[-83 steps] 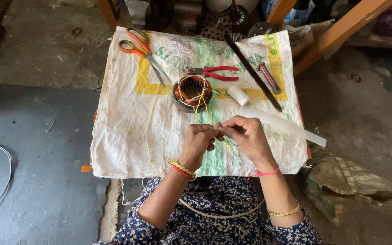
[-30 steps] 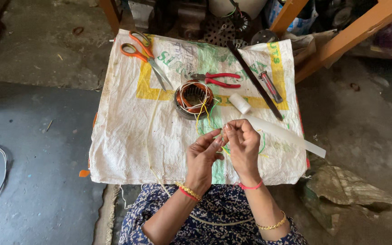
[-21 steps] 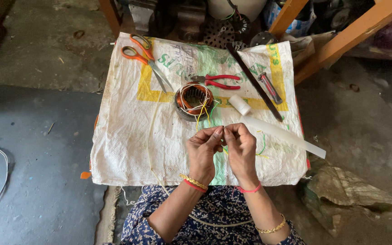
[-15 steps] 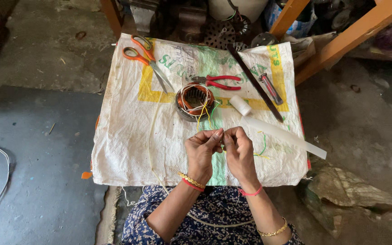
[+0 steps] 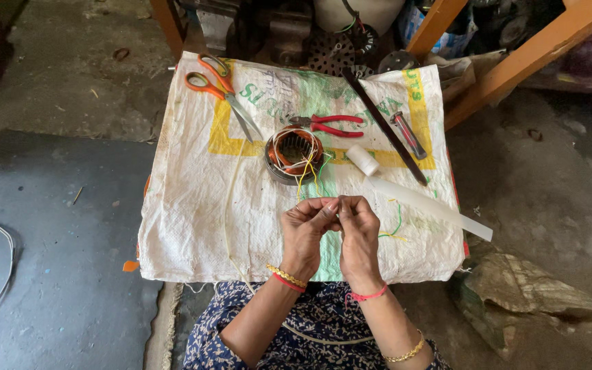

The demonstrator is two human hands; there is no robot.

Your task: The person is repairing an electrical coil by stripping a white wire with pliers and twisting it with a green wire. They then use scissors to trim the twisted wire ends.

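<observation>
Between the two hands, held just above the near edge of the sack-covered surface [image 5: 193, 226], sit the thin wire leads [image 5: 307, 179] that trail back from the motor stator [image 5: 294, 155], a round metal ring w/ copper windings, resting near the middle of the surface. Left hand [image 5: 307, 229] & right hand [image 5: 358, 229] are touching fingertip to fingertip, both pinched shut on something small, most likely a lead end; the item itself is too small to make out.

Step in hand, as I judge it: working a lead end by fingertip, e.g. twisting, stripping or sleeving it. Can't tell which. A next move would call for a steady pinch and a little slack in the yellow & green leads, so the stator isn't tugged.

Outward from there: white tube [image 5: 421, 200] lies just right of the hands, running diagonally to the surface's right edge. Red-handled pliers [image 5: 330, 125] lie just beyond the stator. Orange-handled scissors [image 5: 222, 89] are at the far left corner, well apart from the hands. Long dark flat bar [image 5: 384, 125] and a small screwdriver-like tool [image 5: 407, 134] lie side by side at far right. Orange wooden beams [image 5: 515, 65] cross the upper right, w/ machine parts beyond the surface.
</observation>
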